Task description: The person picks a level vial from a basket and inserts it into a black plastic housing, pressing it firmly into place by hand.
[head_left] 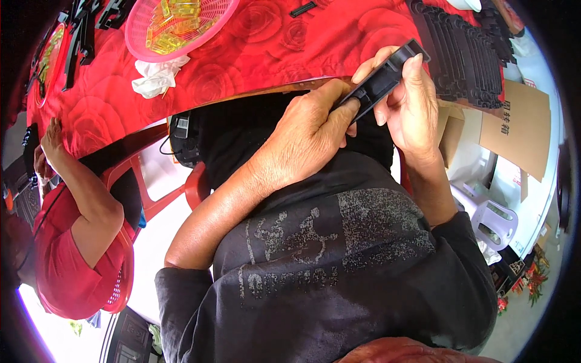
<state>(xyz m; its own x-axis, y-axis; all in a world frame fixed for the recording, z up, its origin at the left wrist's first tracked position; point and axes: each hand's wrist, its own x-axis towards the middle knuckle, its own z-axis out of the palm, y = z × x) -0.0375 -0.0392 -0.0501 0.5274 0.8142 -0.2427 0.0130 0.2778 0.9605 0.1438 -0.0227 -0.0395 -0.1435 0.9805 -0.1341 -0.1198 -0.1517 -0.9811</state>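
Left hand: the left hand [308, 136] is curled around the lower end of a long black plastic bar [382, 78], thumb and fingertips pressing on its near face.
Right hand: the right hand [411, 103] is wrapped around the upper part of the same bar, thumb on the front, fingers behind it.
Black bar: held tilted in both hands, lower end toward the left hand, upper end rising to the right, just in front of the near edge of the table [254, 91] and above the person's lap (their dark printed shirt fills the lower frame).
Table: covered with a red cloth with a rose pattern [266, 42].
Pink basket: a round pink mesh basket [142, 36] stands on the cloth at upper left, holding small yellow translucent pieces [175, 18].
White rag: a crumpled white cloth [158, 75] lies just below the basket, touching its rim.
Stacked parts: a row of black plastic parts [466, 54] stands packed together on the table at upper right, near the right hand.
Cardboard: flat brown cardboard [520, 127] lies beyond the table at right.
Neighbour: another person in a red shirt [66, 260] sits on a red plastic chair [151, 187] at left, one hand [51, 136] at the table's edge.
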